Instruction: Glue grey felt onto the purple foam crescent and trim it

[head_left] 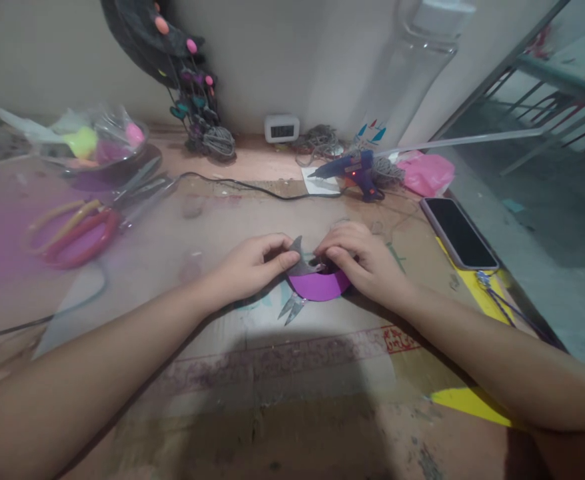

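Observation:
My left hand [252, 265] and my right hand [362, 259] meet at the middle of the table. Both pinch a small grey leaf-shaped piece [300, 263] that lies on top of a purple curved band [320, 285]. The left fingers grip the piece's left side, and the right fingers press its right end down onto the band. Just below the band, more grey leaf-shaped pieces [291, 307] lie loose on the cardboard [272, 373].
A blue hot glue gun [355, 171] lies at the back with its black cord [242, 187] running left. A phone [457, 231] rests at the right. Red and yellow scissors [80, 230] lie left, near a plastic bag of bright bits [95, 141]. A clock [281, 127] and twine [317, 141] line the wall.

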Demonstrator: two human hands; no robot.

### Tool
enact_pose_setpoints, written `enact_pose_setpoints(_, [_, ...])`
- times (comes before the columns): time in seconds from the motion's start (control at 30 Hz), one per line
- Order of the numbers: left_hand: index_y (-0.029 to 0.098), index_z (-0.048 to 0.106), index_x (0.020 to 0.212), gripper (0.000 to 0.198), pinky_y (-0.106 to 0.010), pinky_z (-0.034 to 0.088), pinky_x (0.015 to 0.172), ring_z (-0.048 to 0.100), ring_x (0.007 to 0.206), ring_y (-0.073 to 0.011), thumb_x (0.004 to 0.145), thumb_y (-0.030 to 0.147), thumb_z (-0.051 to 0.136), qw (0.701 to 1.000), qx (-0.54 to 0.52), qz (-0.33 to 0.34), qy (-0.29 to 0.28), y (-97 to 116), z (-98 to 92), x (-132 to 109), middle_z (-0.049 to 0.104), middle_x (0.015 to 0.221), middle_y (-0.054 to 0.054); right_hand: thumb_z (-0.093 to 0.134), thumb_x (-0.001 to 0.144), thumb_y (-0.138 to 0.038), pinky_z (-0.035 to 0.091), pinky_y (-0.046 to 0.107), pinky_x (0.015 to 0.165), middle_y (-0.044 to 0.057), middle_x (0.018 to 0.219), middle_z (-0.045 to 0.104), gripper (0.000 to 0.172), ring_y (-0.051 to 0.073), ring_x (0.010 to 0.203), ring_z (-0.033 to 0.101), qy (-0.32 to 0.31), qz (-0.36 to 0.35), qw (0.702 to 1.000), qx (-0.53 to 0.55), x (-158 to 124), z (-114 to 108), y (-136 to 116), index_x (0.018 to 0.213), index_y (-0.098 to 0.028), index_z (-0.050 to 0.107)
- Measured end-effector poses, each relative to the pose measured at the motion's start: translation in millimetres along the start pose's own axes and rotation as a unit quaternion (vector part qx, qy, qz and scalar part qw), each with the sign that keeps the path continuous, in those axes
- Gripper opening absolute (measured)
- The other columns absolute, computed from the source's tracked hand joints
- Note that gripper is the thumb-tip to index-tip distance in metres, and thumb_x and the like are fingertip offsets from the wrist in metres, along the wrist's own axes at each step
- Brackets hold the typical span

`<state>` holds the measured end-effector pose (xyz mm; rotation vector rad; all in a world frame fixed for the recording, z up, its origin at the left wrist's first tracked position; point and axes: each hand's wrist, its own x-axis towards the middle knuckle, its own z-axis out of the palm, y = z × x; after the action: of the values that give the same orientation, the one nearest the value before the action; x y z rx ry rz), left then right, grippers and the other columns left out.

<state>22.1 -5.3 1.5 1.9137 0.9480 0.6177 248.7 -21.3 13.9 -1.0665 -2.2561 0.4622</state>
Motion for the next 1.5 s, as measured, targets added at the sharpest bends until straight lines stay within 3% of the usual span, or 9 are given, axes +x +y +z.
enact_pose_setpoints(0.33, [0.018, 0.055, 0.077, 0.027, -0.025, 0.036, 0.061, 0.045, 0.065, -0.0125, 0.091, 0.040, 0.048, 0.999, -0.013, -0.012, 0.028, 2, 0.0, -1, 0.049, 0.069, 0.003, 0.061, 0.088, -0.030, 0.037, 0.043, 0.096, 0.003, 0.089, 0.069, 0.010, 0.021, 0.100, 0.057, -0.040, -0.062, 0.997, -0.037, 2, -6, -1, 0.086, -0.023, 0.067])
enact_pose_setpoints(0.5, [0.018, 0.055, 0.077, 0.027, -0.025, 0.036, 0.060, 0.046, 0.065, -0.0127, 0.092, 0.040, 0.048, 0.999, 0.002, -0.020, 0.035, 2, 0.0, -2, 0.050, 0.068, 0.002, 0.056, 0.090, -0.029, 0.045, 0.041, 0.090, 0.006, 0.094, 0.068, 0.012, 0.021, 0.097, 0.061, -0.020, 0.042, 0.998, 0.037, 2, -12, -7, 0.088, -0.021, 0.064])
enact_pose_setpoints(0.67, [0.018, 0.058, 0.083, 0.025, -0.026, 0.039, 0.065, 0.051, 0.070, -0.0137, 0.092, 0.038, 0.047, 0.999, 0.003, -0.008, 0.038, 3, 0.2, -2, 0.057, 0.074, 0.001, 0.063, 0.086, -0.031, 0.049, 0.036, 0.085, 0.004, 0.099, 0.069, 0.036, 0.018, 0.093, 0.064, -0.109, 0.098, 0.977, 0.156, 1, -10, -7, 0.120, -0.022, 0.057])
enact_pose_setpoints(0.83, [0.018, 0.057, 0.081, 0.024, -0.027, 0.038, 0.065, 0.051, 0.070, -0.0137, 0.092, 0.037, 0.047, 0.998, 0.040, 0.004, 0.045, 5, -0.6, -3, 0.058, 0.074, 0.001, 0.064, 0.086, -0.028, 0.044, 0.032, 0.079, 0.002, 0.083, 0.068, 0.010, 0.016, 0.085, 0.059, -0.140, 0.069, 0.986, 0.059, 5, -11, -5, 0.088, -0.021, 0.071])
enact_pose_setpoints(1.0, [0.018, 0.054, 0.079, 0.025, -0.026, 0.035, 0.061, 0.046, 0.064, -0.0123, 0.092, 0.039, 0.047, 0.996, 0.059, -0.003, 0.068, 7, -1.2, -4, 0.052, 0.069, 0.003, 0.064, 0.087, -0.035, 0.040, 0.032, 0.074, 0.001, 0.073, 0.064, 0.020, 0.017, 0.079, 0.056, -0.101, 0.026, 0.994, -0.018, 9, -26, -2, 0.073, -0.020, 0.065])
enact_pose_setpoints(1.23, [0.019, 0.056, 0.087, 0.027, -0.026, 0.037, 0.062, 0.051, 0.068, -0.0144, 0.092, 0.043, 0.045, 0.990, 0.049, -0.038, 0.129, 6, -1.7, -5, 0.056, 0.076, 0.001, 0.058, 0.089, -0.041, 0.039, 0.035, 0.076, 0.004, 0.076, 0.063, 0.027, 0.020, 0.081, 0.055, -0.054, 0.000, 0.991, -0.123, 10, -70, -6, 0.071, -0.021, 0.060])
enact_pose_setpoints(1.3, [0.019, 0.054, 0.088, 0.028, -0.026, 0.039, 0.063, 0.053, 0.070, -0.0152, 0.093, 0.045, 0.044, 0.988, 0.029, -0.043, 0.146, 3, -1.3, -4, 0.057, 0.076, 0.000, 0.055, 0.090, -0.042, 0.038, 0.033, 0.073, 0.004, 0.076, 0.062, 0.029, 0.020, 0.080, 0.055, -0.083, 0.003, 0.987, -0.137, 7, -80, -13, 0.072, -0.021, 0.060])
enact_pose_setpoints(1.43, [0.020, 0.053, 0.085, 0.028, -0.026, 0.039, 0.063, 0.053, 0.069, -0.0152, 0.093, 0.045, 0.044, 0.985, 0.009, -0.042, 0.169, -1, -0.5, -3, 0.056, 0.074, 0.001, 0.049, 0.093, -0.043, 0.034, 0.029, 0.063, 0.002, 0.071, 0.062, 0.035, 0.016, 0.068, 0.054, -0.234, 0.014, 0.955, -0.178, -1, -86, -21, 0.070, -0.020, 0.060])
enact_pose_setpoints(1.5, [0.020, 0.052, 0.084, 0.028, -0.026, 0.039, 0.063, 0.053, 0.069, -0.0148, 0.093, 0.045, 0.044, 0.985, 0.003, -0.041, 0.169, -2, -0.6, -2, 0.055, 0.072, 0.002, 0.049, 0.093, -0.043, 0.031, 0.028, 0.060, 0.002, 0.068, 0.062, 0.035, 0.016, 0.064, 0.052, -0.255, 0.018, 0.937, -0.237, -3, -85, -18, 0.069, -0.020, 0.060])
